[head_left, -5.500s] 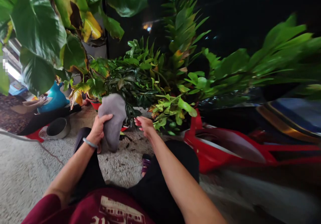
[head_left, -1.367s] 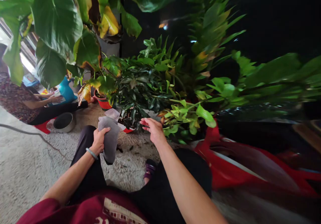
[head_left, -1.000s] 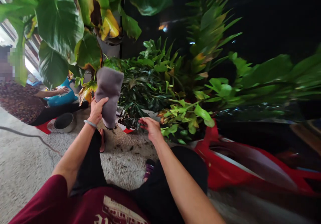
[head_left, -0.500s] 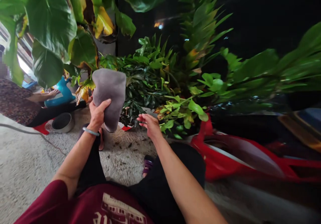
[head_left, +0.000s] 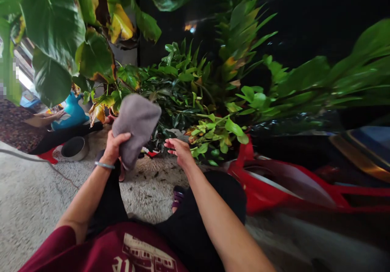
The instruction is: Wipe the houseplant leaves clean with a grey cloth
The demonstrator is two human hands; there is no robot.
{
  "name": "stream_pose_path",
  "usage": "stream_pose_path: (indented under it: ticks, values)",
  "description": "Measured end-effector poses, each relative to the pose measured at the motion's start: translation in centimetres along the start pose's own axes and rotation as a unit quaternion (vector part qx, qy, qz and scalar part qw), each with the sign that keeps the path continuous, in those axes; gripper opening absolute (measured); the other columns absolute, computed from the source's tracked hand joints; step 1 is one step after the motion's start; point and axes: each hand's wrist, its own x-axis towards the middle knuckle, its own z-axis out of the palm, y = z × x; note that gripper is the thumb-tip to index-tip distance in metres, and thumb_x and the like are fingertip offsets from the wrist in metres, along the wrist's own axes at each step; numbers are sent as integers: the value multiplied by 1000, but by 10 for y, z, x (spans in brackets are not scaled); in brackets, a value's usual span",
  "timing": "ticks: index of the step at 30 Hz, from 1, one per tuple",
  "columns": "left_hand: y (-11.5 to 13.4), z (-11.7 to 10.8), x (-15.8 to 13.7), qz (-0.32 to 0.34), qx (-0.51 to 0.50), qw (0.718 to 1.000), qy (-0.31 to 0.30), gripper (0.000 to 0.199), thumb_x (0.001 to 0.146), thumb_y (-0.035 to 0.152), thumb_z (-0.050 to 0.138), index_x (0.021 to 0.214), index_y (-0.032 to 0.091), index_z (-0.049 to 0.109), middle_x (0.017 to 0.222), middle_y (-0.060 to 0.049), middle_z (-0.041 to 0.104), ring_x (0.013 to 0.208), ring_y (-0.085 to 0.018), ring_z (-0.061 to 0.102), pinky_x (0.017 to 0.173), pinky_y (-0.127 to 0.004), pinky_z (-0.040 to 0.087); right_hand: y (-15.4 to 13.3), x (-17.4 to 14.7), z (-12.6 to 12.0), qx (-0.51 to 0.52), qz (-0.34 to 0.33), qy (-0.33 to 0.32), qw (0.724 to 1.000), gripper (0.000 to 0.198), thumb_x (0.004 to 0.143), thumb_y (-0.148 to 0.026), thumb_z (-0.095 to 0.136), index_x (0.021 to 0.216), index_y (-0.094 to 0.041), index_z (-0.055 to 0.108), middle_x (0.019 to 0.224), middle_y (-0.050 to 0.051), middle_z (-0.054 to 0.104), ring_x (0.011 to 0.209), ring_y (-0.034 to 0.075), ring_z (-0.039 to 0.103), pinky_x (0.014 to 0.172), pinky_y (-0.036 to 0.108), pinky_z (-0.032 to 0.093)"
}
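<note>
Cloth (head_left: 138,121), grey and soft-looking, is standing up out of the left hand (head_left: 114,144) and leaning to the right at its top; the left hand is gripping it by its left edge, thumb pressing across the near face, the fingers mostly hiding behind it; a pale bangle (head_left: 104,165) is circling that wrist. Right hand (head_left: 179,148) is hovering to the right of the cloth and apart from it, its fingers curling loosely with a moderately wide, relaxed grip; its fingertips are pointing toward dark leaves (head_left: 160,136), though whether they are touching cannot be told; a light-green sprig (head_left: 217,134) is spreading just to the right of this hand.

Big leaves (head_left: 51,24), some yellowing, are hanging at upper left; a red object (head_left: 265,195) with a pale inside is lying at right, blurring toward the edge; a purple sandal (head_left: 178,195) is showing between the wearer's dark trouser legs.

At far left a co-worker in a patterned top (head_left: 18,124) is sitting on a red stool (head_left: 50,155), one hand (head_left: 50,119) seemingly resting against a blue object (head_left: 71,113); a grey pot (head_left: 74,150) is sitting nearby on the rough floor (head_left: 33,207); a cord (head_left: 30,158) is crossing beside it.
</note>
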Motion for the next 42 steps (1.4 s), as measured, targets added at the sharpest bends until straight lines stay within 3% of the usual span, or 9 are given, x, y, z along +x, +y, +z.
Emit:
stream_pose_path:
  ticks: [3, 6, 13, 17, 23, 30, 33, 39, 42]
  values:
    - [19, 22, 36, 72, -61, 994, 57, 47, 50, 31, 87, 94, 19, 73, 87, -2, 77, 80, -22, 72, 70, -28, 58, -3, -1, 4, 17, -12, -1, 1000, 22, 62, -43, 73, 69, -23, 71, 84, 6, 80, 80, 23, 75, 54, 25, 46]
    - [1, 30, 47, 43, -57, 994, 87, 46, 51, 33, 87, 92, 18, 72, 87, -3, 77, 82, -22, 73, 73, -29, 59, -5, -1, 6, 21, -7, 0, 1000, 20, 62, -42, 74, 68, -23, 70, 83, 5, 81, 80, 23, 75, 53, 25, 46]
    - [-73, -5, -16, -154, 34, 983, 95, 35, 50, 31, 84, 77, 15, 69, 65, -2, 70, 56, -19, 64, 55, -30, 54, 0, 0, -2, 3, 21, 20, 1000, 12, 63, -35, 73, 64, -23, 72, 75, 5, 79, 76, 25, 75, 47, 25, 42]
    - [-42, 1, -24, -116, 27, 990, 76, 41, 47, 29, 85, 83, 17, 68, 70, 0, 70, 61, -19, 65, 56, -29, 54, -1, 1, -2, 3, 26, 19, 999, 14, 63, -36, 75, 66, -22, 72, 78, 6, 80, 75, 23, 75, 50, 24, 43]
    - [21, 50, 22, 23, -12, 999, -39, 46, 49, 32, 85, 90, 18, 72, 85, -3, 74, 80, -25, 70, 68, -31, 56, -5, -1, 8, 16, 15, 8, 1000, 16, 63, -38, 73, 69, -23, 72, 81, 5, 80, 78, 21, 74, 54, 24, 47]
    - [-43, 21, 7, -151, 102, 983, -28, 37, 50, 32, 85, 80, 14, 73, 70, -5, 72, 60, -20, 64, 59, -31, 51, -4, 0, 0, 4, 36, 1, 999, 15, 67, -35, 73, 70, -21, 71, 76, 6, 79, 70, 19, 73, 49, 23, 45]
    - [-43, 8, -8, -194, 117, 972, -68, 38, 49, 31, 85, 80, 13, 73, 70, -5, 73, 62, -21, 65, 60, -31, 52, 0, 2, -3, -18, 59, 1, 998, 12, 69, -31, 72, 69, -19, 71, 66, 5, 75, 64, 18, 70, 48, 21, 41]
    - [9, 68, 25, -20, 53, 992, -116, 46, 52, 35, 89, 90, 14, 75, 84, -4, 76, 77, -22, 70, 72, -30, 54, 4, 2, 1, -43, 76, -9, 996, 9, 72, -28, 71, 72, -20, 72, 65, 4, 75, 65, 17, 70, 52, 22, 42]
    - [3, 99, 46, -5, 49, 990, -133, 45, 51, 36, 90, 88, 14, 75, 84, -5, 76, 80, -22, 70, 76, -31, 54, 2, 3, 1, -33, 79, -7, 996, 9, 71, -28, 70, 70, -20, 69, 66, 4, 75, 64, 17, 70, 52, 23, 44]
